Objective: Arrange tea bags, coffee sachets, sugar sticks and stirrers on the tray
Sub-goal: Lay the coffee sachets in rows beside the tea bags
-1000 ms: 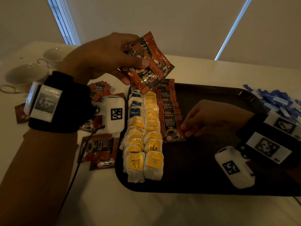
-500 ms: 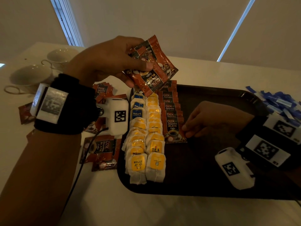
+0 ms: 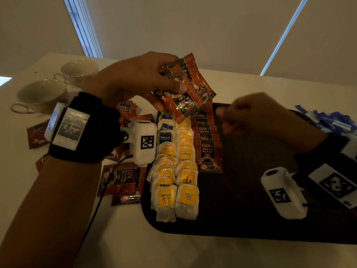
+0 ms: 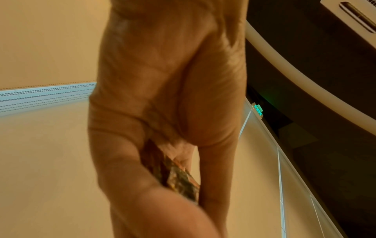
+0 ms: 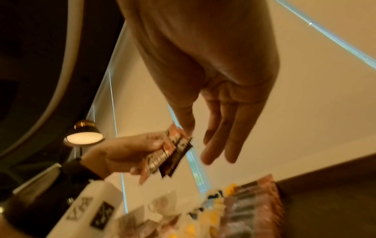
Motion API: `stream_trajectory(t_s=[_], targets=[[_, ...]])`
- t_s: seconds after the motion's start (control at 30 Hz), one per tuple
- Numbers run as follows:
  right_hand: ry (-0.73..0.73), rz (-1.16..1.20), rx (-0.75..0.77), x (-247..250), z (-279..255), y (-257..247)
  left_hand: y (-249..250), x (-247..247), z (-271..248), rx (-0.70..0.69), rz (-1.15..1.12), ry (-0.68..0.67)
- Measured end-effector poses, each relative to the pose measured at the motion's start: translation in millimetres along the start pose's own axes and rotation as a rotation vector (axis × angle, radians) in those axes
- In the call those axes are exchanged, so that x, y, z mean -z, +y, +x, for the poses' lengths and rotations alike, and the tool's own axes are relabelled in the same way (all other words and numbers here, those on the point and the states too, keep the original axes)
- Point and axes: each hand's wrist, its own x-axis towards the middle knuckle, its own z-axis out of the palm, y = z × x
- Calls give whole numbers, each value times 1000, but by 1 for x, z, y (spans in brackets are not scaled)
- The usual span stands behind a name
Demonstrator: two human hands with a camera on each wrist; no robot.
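My left hand (image 3: 164,88) holds a small stack of red-brown coffee sachets (image 3: 186,89) up above the far left corner of the dark tray (image 3: 241,200). The same sachets (image 5: 170,154) show in the right wrist view, pinched between thumb and fingers. My right hand (image 3: 251,117) hovers over the tray just right of them, fingers (image 5: 215,145) straight and empty, blurred. On the tray lie two rows of tea bags (image 3: 175,171) and one row of coffee sachets (image 3: 207,144).
More coffee sachets (image 3: 123,182) lie loose on the white table left of the tray. Two white cups (image 3: 44,93) stand at the far left. A heap of blue sugar sticks (image 3: 332,120) sits beyond the tray's right end. The tray's right half is bare.
My right hand has lifted off the front sachet of the row and risen towards the sachets in my left hand. The left hand has barely moved.
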Motion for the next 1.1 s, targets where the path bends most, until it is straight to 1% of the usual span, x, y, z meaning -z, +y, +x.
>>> stream_trajectory(t_s=[0.03, 0.1, 0.17, 0.23, 0.33, 0.43, 0.5, 0.57, 0.63, 0.77, 0.83, 0.9, 1.0, 1.1], targets=[[97, 77, 81, 2, -2, -7, 0, -1, 0, 5, 9, -25], [231, 164, 214, 2, -3, -17, 0, -4, 0, 4, 43, -70], [295, 138, 299, -5, -3, -21, 0, -8, 0, -11, 92, -108], [321, 127, 336, -13, -3, -22, 1, -12, 1, -23, 123, -145], [351, 176, 330, -19, -2, -19, 1, -14, 1, -24, 134, -179], [300, 229, 308, -20, -6, -19, 3, -15, 1, -26, 88, -155], [291, 203, 311, -22, -8, -20, 4, -16, 2, -22, 55, -141], [316, 175, 316, -25, -9, -20, 5, -18, 2, -22, 49, -148], [333, 196, 321, -25, -8, -20, 6, -20, 3, -25, 63, -153], [334, 241, 380, -18, -7, -20, 5, -19, 3, -52, 39, -121], [362, 229, 416, -15, -7, -18, 5, -20, 4, -64, -1, -108], [430, 221, 433, -11, -7, -15, 5, -20, 3, -73, -49, -116], [518, 219, 409, -8, -7, -11, 5, -22, 4, -73, -86, -148], [513, 208, 399, -5, -8, -10, 5, -24, 5, -82, -93, -154]])
